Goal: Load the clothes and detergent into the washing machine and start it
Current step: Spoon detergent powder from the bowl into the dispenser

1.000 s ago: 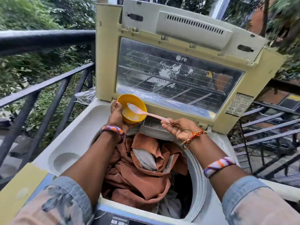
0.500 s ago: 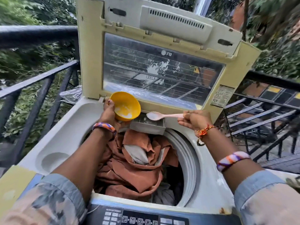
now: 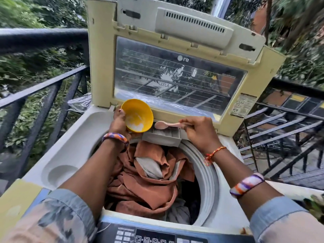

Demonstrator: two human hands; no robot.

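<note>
The top-loading washing machine (image 3: 70,148) stands with its lid (image 3: 180,55) raised. Rust-brown and grey clothes (image 3: 149,179) fill the drum. My left hand (image 3: 119,121) grips a yellow bowl (image 3: 138,114), tilted toward me, with white detergent powder left at its bottom. My right hand (image 3: 198,130) pinches the handle of a pink spoon (image 3: 163,125). The spoon's bowl hovers over the grey detergent drawer (image 3: 163,137) at the drum's back rim, just right of the yellow bowl.
The control panel (image 3: 152,237) runs along the near edge. A black metal railing (image 3: 43,85) stands to the left, and more railing (image 3: 284,127) lies to the right. A plastic sheet (image 3: 78,104) lies behind the machine's left corner. Trees lie beyond.
The spoon has left the yellow bowl and moved right and down over the detergent drawer. My right hand has turned palm-down. The bowl has stayed roughly where it was.
</note>
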